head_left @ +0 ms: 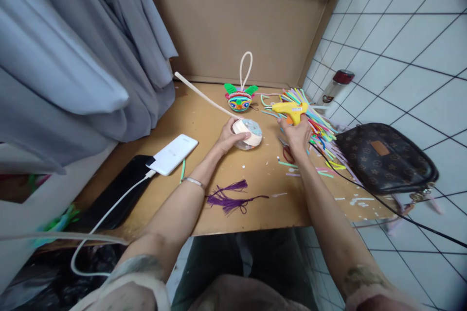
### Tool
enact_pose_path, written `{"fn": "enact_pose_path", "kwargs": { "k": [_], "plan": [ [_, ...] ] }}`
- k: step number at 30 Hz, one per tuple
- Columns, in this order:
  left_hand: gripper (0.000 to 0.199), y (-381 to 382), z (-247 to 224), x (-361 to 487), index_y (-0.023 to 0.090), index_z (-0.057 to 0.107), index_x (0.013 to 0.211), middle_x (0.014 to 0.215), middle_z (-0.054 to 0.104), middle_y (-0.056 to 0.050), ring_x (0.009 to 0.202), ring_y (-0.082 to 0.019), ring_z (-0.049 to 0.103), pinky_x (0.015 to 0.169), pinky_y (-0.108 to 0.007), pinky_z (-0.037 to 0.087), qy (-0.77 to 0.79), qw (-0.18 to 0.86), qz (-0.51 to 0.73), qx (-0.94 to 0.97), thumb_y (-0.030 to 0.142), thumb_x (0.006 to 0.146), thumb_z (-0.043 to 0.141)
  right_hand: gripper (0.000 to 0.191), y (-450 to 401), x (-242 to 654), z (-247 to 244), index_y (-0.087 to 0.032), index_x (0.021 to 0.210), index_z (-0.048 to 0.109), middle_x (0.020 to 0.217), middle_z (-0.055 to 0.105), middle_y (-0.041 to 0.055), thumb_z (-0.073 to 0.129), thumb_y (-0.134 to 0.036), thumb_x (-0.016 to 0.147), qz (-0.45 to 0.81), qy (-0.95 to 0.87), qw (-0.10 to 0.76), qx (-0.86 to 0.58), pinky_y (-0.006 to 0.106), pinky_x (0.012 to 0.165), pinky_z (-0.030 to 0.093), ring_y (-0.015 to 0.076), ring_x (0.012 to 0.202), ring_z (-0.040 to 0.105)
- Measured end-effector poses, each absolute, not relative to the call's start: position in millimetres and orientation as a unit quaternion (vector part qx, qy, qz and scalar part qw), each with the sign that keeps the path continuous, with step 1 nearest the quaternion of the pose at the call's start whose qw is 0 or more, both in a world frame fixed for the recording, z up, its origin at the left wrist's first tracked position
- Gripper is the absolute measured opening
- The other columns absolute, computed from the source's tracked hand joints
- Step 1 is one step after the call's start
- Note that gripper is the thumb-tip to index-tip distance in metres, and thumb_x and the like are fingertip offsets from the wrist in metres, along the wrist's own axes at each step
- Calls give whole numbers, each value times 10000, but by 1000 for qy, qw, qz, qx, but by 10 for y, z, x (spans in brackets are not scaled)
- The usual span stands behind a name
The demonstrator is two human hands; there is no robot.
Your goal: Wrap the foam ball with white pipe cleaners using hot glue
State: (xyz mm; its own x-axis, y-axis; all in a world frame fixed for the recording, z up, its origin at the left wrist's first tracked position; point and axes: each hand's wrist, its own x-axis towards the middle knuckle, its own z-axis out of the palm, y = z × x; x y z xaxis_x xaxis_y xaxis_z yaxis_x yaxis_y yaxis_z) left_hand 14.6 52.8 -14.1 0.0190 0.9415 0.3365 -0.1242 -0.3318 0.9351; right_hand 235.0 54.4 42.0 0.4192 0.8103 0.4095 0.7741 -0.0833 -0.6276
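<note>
My left hand [230, 137] is closed around a small round piece [255, 132], pale blue-grey on top with a cream band round its side. From it a long cream fuzzy stem [200, 93] sticks out toward the upper left. My right hand [298, 137] grips a yellow hot glue gun [288, 108], its nozzle pointing left, apart from the round piece. Behind both hands sits a colourful animal-head ornament [239, 101] with green ears and a cream loop. Red-handled scissors [287, 153] lie below the glue gun, partly beside my right wrist. Purple tassels [226, 200] rest near the table's front edge.
Many coloured pipe cleaners [323, 129] are heaped at right, beside a brown patterned bag [386, 160] and a red-lidded bottle [333, 88]. A black cord crosses there. At left lie a white device [175, 154] with its cable and a black slab [113, 199]. Cardboard [241, 19] stands behind.
</note>
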Motion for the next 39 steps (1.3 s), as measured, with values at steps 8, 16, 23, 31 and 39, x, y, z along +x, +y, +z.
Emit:
{"fn": "enact_pose_path", "kwargs": {
  "k": [8, 16, 23, 31, 39],
  "plan": [
    [793, 493, -116, 130, 167, 594, 1128, 1115, 688, -79, 1028, -246, 656, 921, -351, 541, 367, 444, 572, 584, 456, 460, 908, 412, 393, 2067, 318, -171, 1116, 642, 1081, 726, 128, 604, -405, 778, -2, -609, 436, -663, 384, 870, 476, 283, 964, 648],
    [763, 484, -87, 120, 169, 618, 1095, 1198, 649, -91, 1046, -252, 635, 911, -340, 528, 364, 422, 551, 621, 495, 467, 902, 365, 342, 2199, 338, -201, 1110, 655, 1123, 705, 114, 589, -384, 801, -59, -623, 427, -653, 385, 913, 471, 286, 1049, 628],
    [781, 456, -77, 111, 181, 620, 1151, 1175, 665, -81, 1052, -256, 642, 936, -356, 535, 367, 421, 542, 628, 485, 490, 904, 354, 371, 2247, 321, -197, 1090, 674, 1083, 695, 100, 593, -370, 792, -62, -648, 417, -634, 379, 865, 474, 272, 971, 622],
    [772, 468, -74, 120, 158, 640, 1118, 1240, 644, -103, 1081, -264, 645, 949, -355, 537, 361, 421, 548, 627, 474, 468, 912, 336, 347, 2234, 348, -189, 1056, 683, 1074, 697, 101, 581, -367, 790, -50, -651, 407, -639, 378, 852, 470, 274, 956, 624],
    [739, 468, -68, 123, 162, 657, 1086, 1222, 653, -95, 1084, -271, 642, 945, -361, 540, 364, 416, 544, 631, 468, 462, 908, 331, 375, 2258, 326, -188, 1039, 692, 1062, 698, 98, 598, -351, 767, -39, -653, 427, -624, 384, 860, 480, 265, 939, 621]
  ]
}}
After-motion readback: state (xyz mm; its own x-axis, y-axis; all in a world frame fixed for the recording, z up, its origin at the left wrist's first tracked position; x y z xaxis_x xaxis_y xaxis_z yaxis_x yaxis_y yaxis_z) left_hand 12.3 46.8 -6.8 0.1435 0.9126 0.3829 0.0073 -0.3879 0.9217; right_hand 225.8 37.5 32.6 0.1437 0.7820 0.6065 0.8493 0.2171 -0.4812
